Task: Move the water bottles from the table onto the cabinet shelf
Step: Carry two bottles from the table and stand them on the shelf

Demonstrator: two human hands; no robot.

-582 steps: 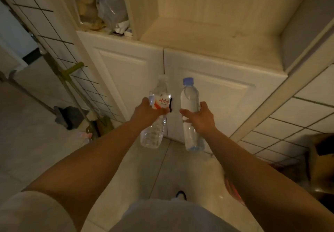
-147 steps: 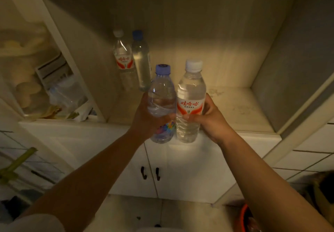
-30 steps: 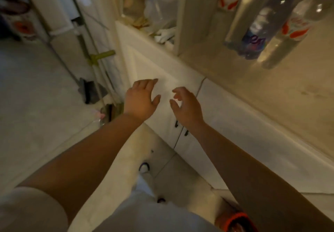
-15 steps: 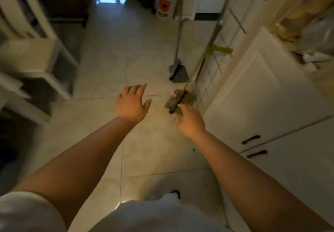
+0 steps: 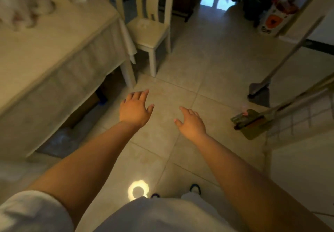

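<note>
Cream cloth covers the counter (image 5: 54, 50) at your far left, hanging in a pleated skirt down the near side. On its far left corner sits a blurred white heap (image 5: 23, 5) that you cannot make out. No water bottles can be made out on the part of the counter that shows, so where they stand you cannot tell. Under the counter, near the floor, lies something clear and crinkled like plastic wrap (image 5: 63, 139), beside a brown box (image 5: 85, 108) in the shadow.

Just right of the counter's corner stands a cream wooden chair (image 5: 150, 32), its seat turned toward you.

Your left hand (image 5: 134, 109) is held out over the beige floor tiles (image 5: 189, 65), palm down, fingers spread and loose, holding nothing. Your right hand (image 5: 192, 123) is beside it, apart from it, also palm down with relaxed fingers and empty. Near you, between your forearms, a ring of light (image 5: 138, 192) reflects on the tile just beyond your white shirt (image 5: 162, 215), and the toe of a shoe (image 5: 195, 189) shows beside it.

Further right, a grey dustpan (image 5: 259, 94) stands on the floor with its long handle leaning up to the right. Nearer, a green mop head (image 5: 250, 123) rests against a white tiled wall (image 5: 303, 116). At the far right a white bag with an orange print (image 5: 272, 21) stands by dark potted plants (image 5: 251, 2).
</note>
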